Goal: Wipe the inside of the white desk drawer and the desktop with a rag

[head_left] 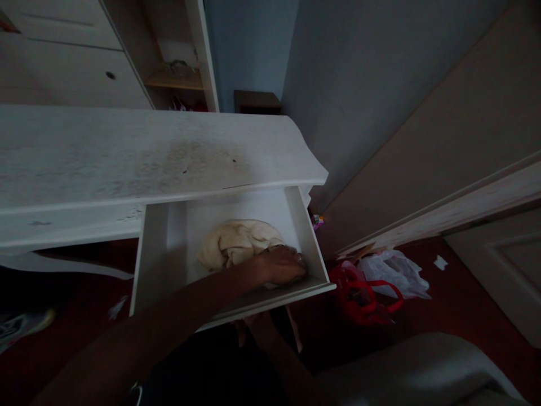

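My left hand reaches across into an open white drawer and presses a bunched cream cloth at its front right corner. The fingers are curled on the cloth's right end, and their tips are partly hidden. The rest of the cloth lies in a loose heap on the drawer bottom. Below the drawer front, my right hand holds its lower edge from underneath, with some fingers in shadow.
The white table top above the drawer has dark stains. A wall stands close on the right. A red bag and a clear plastic bag lie on the red floor. A pale rounded surface is at lower right.
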